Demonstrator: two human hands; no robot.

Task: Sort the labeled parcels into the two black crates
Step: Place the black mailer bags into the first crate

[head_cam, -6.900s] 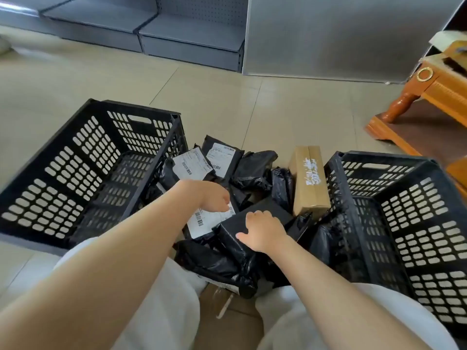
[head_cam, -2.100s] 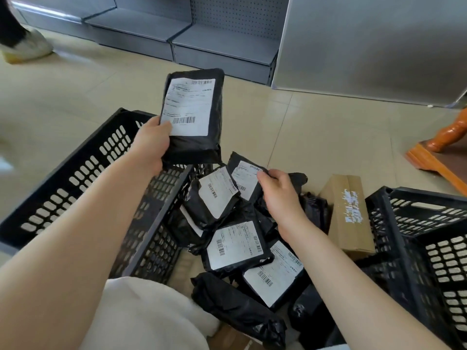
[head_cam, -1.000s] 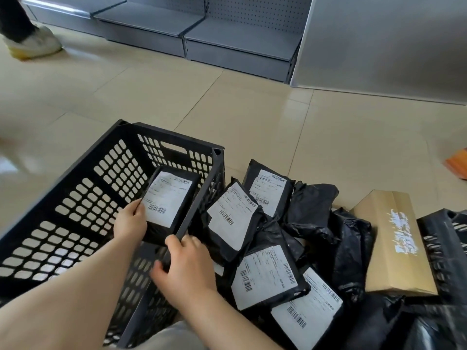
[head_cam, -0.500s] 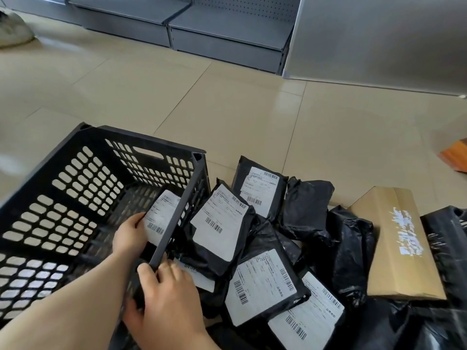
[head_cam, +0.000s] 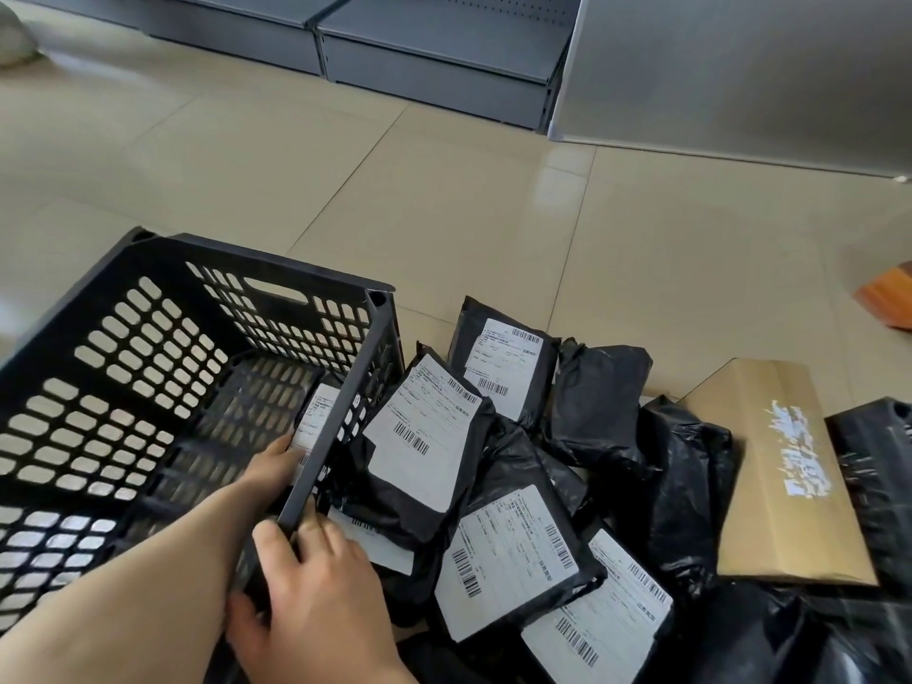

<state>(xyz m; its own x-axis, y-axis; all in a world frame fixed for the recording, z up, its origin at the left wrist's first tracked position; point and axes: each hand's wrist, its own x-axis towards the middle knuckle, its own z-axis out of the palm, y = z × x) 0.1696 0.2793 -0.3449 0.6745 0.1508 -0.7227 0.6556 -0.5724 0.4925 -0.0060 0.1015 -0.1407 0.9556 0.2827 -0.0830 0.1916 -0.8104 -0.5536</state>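
Observation:
The left black crate (head_cam: 98, 298) stands on the floor at the left. Inside it, against its right wall, a black labeled parcel (head_cam: 316, 412) is low near the bottom, with my left hand (head_cam: 269, 469) on its lower edge. My right hand (head_cam: 316, 599) grips the near end of that crate's right rim. A pile of black labeled parcels (head_cam: 503, 555) lies right of the crate, beside a brown cardboard box (head_cam: 784, 466). Only a corner of the right black crate (head_cam: 883, 466) shows at the right edge.
Grey shelving bases (head_cam: 434, 76) and a grey panel (head_cam: 740, 71) run along the back. Beige tiled floor (head_cam: 444, 199) stretches beyond the crates. An orange wooden piece (head_cam: 888, 298) pokes in at the right edge.
The parcel in my left hand has gone from raised in the air down into the left crate, sinking lower over the last second. My right hand moved from the pile onto the crate's rim.

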